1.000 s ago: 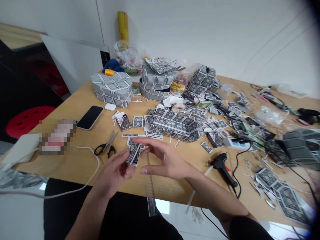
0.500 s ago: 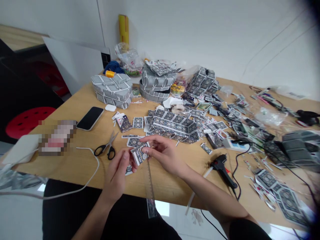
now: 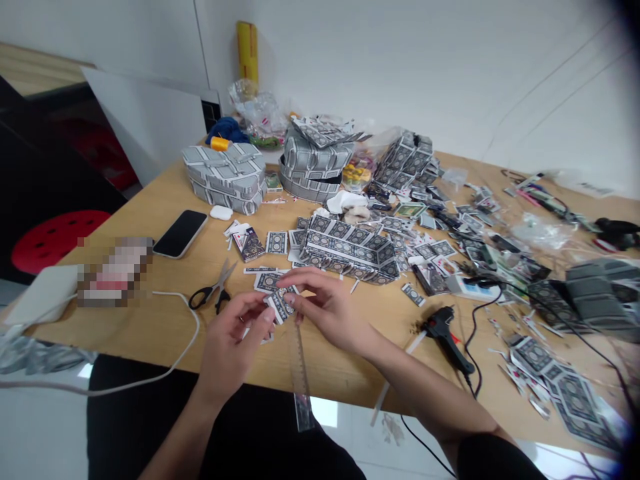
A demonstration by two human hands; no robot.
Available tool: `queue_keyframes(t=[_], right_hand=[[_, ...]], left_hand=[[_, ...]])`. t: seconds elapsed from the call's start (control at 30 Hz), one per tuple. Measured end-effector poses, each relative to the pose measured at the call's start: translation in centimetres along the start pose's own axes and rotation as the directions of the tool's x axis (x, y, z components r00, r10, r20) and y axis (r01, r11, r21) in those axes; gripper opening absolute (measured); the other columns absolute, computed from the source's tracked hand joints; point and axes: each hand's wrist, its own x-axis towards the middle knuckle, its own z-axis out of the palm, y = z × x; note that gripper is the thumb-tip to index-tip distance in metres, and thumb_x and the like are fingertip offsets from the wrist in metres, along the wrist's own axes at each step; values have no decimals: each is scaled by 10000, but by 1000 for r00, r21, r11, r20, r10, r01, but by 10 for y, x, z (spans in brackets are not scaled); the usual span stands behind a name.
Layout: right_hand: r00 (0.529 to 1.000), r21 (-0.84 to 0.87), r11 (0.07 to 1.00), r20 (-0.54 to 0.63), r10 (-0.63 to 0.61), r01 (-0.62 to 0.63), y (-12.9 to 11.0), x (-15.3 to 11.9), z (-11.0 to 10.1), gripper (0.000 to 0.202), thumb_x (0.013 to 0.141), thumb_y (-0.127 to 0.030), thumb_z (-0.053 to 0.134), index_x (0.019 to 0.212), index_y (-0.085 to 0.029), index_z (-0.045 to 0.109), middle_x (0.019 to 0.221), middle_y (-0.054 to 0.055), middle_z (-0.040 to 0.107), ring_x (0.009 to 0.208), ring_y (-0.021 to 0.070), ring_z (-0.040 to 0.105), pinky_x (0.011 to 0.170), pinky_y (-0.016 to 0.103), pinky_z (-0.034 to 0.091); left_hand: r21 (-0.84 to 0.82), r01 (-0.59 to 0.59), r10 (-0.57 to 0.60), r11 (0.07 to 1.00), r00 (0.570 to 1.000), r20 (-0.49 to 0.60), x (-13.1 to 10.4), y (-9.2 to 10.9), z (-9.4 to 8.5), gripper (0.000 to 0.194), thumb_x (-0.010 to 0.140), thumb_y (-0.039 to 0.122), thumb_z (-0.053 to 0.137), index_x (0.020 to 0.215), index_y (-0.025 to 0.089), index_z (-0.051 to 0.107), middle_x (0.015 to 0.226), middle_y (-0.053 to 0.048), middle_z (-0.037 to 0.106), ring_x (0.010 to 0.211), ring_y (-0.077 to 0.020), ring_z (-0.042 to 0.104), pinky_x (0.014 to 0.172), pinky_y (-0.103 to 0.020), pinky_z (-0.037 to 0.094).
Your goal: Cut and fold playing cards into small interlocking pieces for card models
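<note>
no readable text, label or number (card box print too small)

Cool, fairly even light fills the view, pale on the wall, with soft, weak shadows on the table. Glare patches shine on the floor beyond the table's near edge. Towards the table's right edge, detail smears and the view darkens (a bluish-purple fringe shows there). Coarse pixelation masks an item by the table's left edge, and the patterned piece near the front edge looks slightly soft
</note>
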Motion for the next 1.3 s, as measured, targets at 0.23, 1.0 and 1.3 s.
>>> queue_keyframes(t=[0.23,1.0,1.3], right_hand=[[981,-202,970,163,-105,137,-8,-5,-3,515,894,-263,873,1383,-299,717,1437,119,632,1271,253,680,870,358,715],[982,-265,954,159,-101,141,-4,0,-7,451,928,-334,859,1356,-300,723,1323,97,736,1234,266,716,1025,464,644],[977,-315,931,161,-137,183,-4,1,-6,437,929,-321,858,1345,-295,729,1325,100,743,1250,266,710,1093,500,604]], left_hand=[[-30,7,-7,1000,1000,0,3,-1,-1,242,949,406,763,1062,200,704,839,-10,754,666,-137,680,641,-249,587],[-130,25,-14,991,996,85,9,-2,-5,363,935,469,784,1117,194,631,723,17,726,576,-145,678,605,-274,581],[-68,22,-18,997,998,59,8,-5,-4,352,937,405,783,1167,194,622,774,4,743,639,-148,702,625,-265,595]])
